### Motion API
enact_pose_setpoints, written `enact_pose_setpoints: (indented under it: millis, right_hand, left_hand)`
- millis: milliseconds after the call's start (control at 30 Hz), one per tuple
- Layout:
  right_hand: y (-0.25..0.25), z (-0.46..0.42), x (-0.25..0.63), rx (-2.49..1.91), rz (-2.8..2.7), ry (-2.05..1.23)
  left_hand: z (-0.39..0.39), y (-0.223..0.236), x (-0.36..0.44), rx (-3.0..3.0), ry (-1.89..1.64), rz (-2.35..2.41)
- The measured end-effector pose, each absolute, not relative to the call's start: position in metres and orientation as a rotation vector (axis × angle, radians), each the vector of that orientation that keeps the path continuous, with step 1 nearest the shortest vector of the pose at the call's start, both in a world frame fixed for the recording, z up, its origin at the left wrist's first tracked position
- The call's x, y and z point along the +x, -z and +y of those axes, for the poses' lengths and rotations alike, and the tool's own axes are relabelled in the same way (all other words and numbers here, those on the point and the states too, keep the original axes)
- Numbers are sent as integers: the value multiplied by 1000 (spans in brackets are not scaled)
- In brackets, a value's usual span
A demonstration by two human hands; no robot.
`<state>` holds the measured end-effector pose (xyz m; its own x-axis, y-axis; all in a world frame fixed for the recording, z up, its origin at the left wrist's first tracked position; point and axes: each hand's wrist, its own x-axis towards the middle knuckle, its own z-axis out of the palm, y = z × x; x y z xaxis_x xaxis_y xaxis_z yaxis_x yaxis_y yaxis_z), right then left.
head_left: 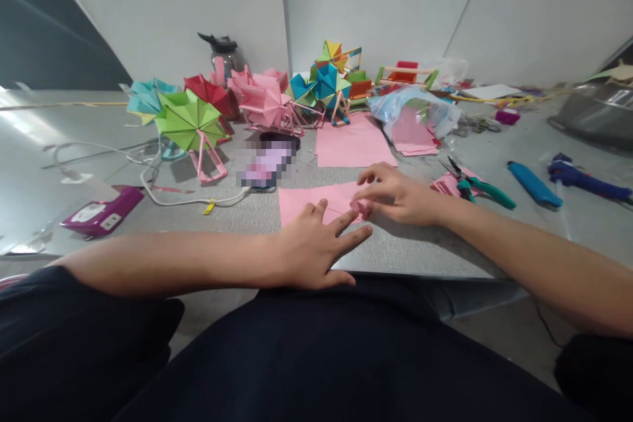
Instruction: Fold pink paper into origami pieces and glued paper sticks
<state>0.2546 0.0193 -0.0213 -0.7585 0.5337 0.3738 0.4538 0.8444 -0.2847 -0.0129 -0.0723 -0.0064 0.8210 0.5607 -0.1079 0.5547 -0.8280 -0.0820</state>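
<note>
A pink sheet of paper [297, 201] lies near the table's front edge, partly covered by both hands. My left hand [319, 247] rests flat across its front part, fingers spread, holding nothing. At the right end of the sheet, the bent fingers of my right hand [398, 196] pinch a small curled bit of pink paper [357, 206]. Whether that bit is the sheet's own corner or a separate piece, I cannot tell. Just behind lies a larger pink sheet [353, 145].
Folded paper models, among them a green umbrella shape [190, 120] and a pink one [264, 102], line the back. A phone [270, 163] on a white cable and a purple power strip [103, 211] lie left. Rightward are pliers [487, 191], a blue case [534, 183] and a glue gun [588, 177].
</note>
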Motion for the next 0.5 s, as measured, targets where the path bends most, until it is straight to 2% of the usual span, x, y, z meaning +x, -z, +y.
enact_pose_setpoints:
  millis: [100, 333, 500]
  right_hand:
    - [25, 16, 249, -672, -2709, -297]
    - [30, 28, 232, -964, -2741, -152]
    - [33, 36, 239, -1022, -2554, -148]
  left_hand:
    - [-72, 7, -14, -2963, -162, -885]
    - [-71, 10, -15, -2930, -111, -781]
    - [-69, 8, -16, -2872, 115, -440]
